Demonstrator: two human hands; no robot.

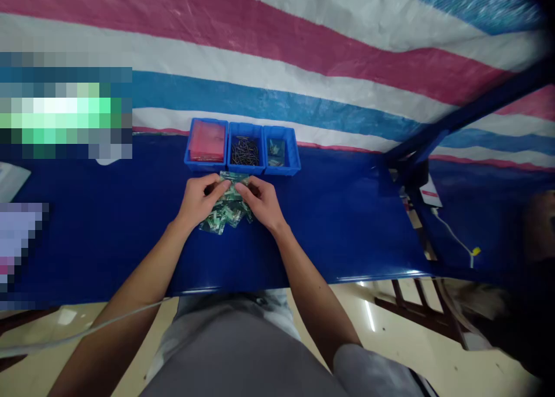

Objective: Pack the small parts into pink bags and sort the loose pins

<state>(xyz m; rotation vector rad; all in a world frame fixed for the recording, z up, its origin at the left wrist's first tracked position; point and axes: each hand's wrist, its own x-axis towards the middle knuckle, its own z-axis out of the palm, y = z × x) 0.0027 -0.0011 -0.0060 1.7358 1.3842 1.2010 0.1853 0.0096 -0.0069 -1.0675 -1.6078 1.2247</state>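
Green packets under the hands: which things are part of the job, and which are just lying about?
Part of the job:
left hand, right hand, clear green-printed packets, blue plastic bins, pink packets, dark metal pieces

Just lying about:
striped tarpaulin, white cable

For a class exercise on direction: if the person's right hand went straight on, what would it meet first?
The right hand would first meet the bundle of small clear plastic packets with green printing; its fingertips seem already on it, though depth is hard to judge from above.
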